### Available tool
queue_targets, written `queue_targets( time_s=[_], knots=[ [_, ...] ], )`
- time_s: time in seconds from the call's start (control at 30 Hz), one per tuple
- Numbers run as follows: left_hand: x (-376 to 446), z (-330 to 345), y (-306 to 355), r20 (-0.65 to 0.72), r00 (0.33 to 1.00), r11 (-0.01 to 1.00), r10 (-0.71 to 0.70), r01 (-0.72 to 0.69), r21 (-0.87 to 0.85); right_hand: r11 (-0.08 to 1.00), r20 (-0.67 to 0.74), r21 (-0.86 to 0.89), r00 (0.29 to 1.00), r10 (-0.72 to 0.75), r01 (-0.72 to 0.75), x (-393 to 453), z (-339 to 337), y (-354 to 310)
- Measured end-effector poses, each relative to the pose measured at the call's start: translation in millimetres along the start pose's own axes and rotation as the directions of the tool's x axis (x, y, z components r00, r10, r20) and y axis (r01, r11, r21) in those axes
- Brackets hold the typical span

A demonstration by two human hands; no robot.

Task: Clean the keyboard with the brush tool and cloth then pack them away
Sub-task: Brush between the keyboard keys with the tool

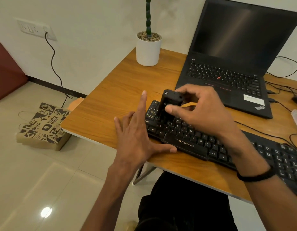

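While our right hand (199, 112) grips the black block-shaped brush tool (169, 105) over the black plastic keyboard (192, 144) near the surface's left edge, our left hand (136, 135) lies open-fingered beside it; brushing seems underway, with wiping and packing left.

A wooden table (121, 90) stands against a plain pale wall (94, 27). The floor (44, 180) has glossy beige tiles with one light reflection. A dark red seat (6, 70) is at the left.
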State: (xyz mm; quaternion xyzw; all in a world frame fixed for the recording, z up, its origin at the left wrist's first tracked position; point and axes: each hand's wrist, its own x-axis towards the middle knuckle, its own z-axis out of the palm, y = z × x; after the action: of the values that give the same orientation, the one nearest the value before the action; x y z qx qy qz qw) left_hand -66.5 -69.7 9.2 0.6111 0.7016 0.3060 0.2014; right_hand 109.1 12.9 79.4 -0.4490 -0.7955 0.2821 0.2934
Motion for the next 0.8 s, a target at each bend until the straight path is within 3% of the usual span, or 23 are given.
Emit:
queue_targets(
  time_s=[0.1,0.23,0.3,0.4,0.47,0.57,0.73,0.8],
  knots=[
    [8.9,-1.5,-4.6,0.032,0.998,0.998,0.053,-0.053,0.014,0.997,-0.037,0.016,0.997,0.073,-0.073,18.4,-8.3,10.5],
    [5.0,0.6,-8.6,-0.011,0.996,0.996,0.087,-0.087,0.002,0.993,-0.192,-0.118,0.981,-0.006,-0.017,25.4,6.4,9.9],
    [3.8,1.2,-8.7,-0.022,0.997,0.997,0.080,-0.080,0.010,0.999,-0.158,-0.037,0.987,0.006,-0.012,22.7,12.2,7.7],
    [3.3,1.2,-8.1,-0.034,0.997,0.998,0.066,-0.065,0.015,0.984,0.017,0.169,0.998,0.057,-0.059,20.2,15.2,4.4],
    [2.4,0.8,-7.9,-0.040,0.998,0.998,0.052,-0.052,0.021,0.993,-0.023,0.109,0.999,0.036,-0.033,21.9,19.7,5.8],
    [1.7,0.4,-8.3,-0.056,0.997,0.999,0.045,-0.044,0.021,0.999,-0.212,-0.047,0.977,0.004,-0.014,28.8,19.8,3.3],
    [1.1,0.1,-7.6,-0.055,0.998,0.999,0.028,-0.026,0.027,0.995,0.025,0.091,0.999,0.033,-0.035,28.6,17.4,0.2],
    [1.2,-0.1,-7.9,-0.058,0.998,0.999,0.031,-0.029,0.022,1.000,-0.060,-0.024,0.998,-0.010,0.008,30.4,23.4,0.2]
  ],
)
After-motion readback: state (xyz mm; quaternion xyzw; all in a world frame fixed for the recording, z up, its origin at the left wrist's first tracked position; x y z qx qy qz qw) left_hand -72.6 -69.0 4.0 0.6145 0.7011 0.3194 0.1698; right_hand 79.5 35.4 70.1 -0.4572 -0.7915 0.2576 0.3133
